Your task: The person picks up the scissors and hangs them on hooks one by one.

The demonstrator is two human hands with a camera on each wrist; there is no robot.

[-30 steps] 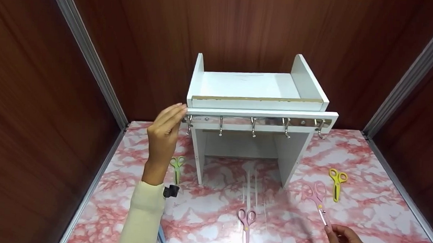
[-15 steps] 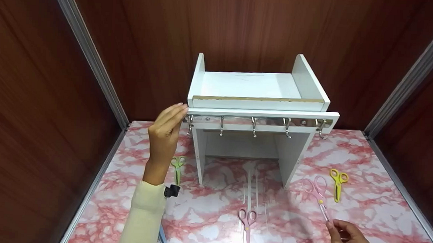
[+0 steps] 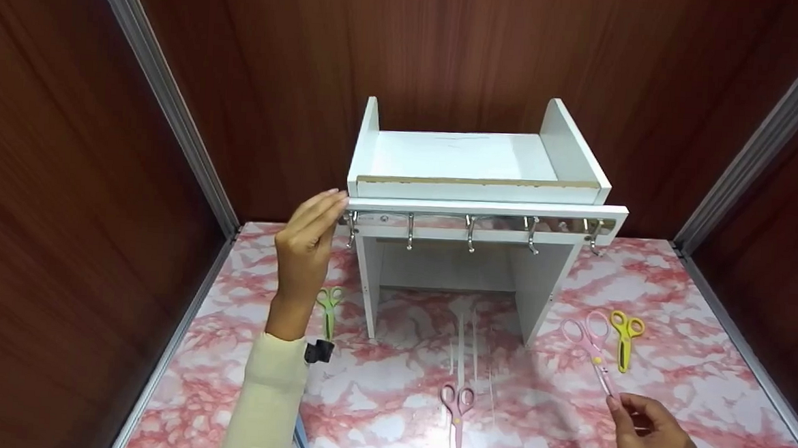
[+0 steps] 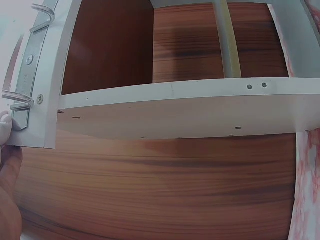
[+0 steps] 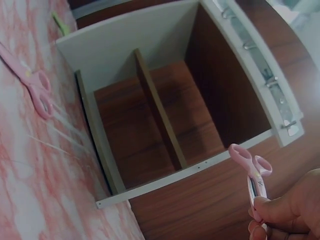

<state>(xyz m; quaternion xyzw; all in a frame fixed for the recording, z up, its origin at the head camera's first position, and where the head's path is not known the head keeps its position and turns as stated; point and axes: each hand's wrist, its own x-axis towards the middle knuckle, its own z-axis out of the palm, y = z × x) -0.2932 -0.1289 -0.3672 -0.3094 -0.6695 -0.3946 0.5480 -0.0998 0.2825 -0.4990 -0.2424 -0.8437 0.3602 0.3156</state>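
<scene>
My right hand [image 3: 657, 439] pinches a pair of pink scissors [image 3: 587, 340] by the blade end, handle loops pointing away from me. In the right wrist view the scissors [image 5: 256, 175] stand with loops up, beside the rack's near side panel. My left hand [image 3: 308, 243] touches the left end of the hook rail [image 3: 440, 223], fingertips at its top corner. This rail, with several metal hooks, runs across the front of a white shelf unit [image 3: 479, 193]. In the left wrist view part of the left hand [image 4: 9, 185] shows at the rail's end.
On the marbled table [image 3: 390, 401] lie more scissors: a pink pair [image 3: 457, 418] in front, a yellow pair [image 3: 625, 338] at right, a green pair [image 3: 328, 309] at left. A blue item [image 3: 301, 437] is partly hidden by the left sleeve. Brown panels [image 3: 463, 50] enclose the table.
My right hand has moved slightly up and away from me, carrying the pink scissors toward the shelf unit. My left hand keeps its place on the rail's end.
</scene>
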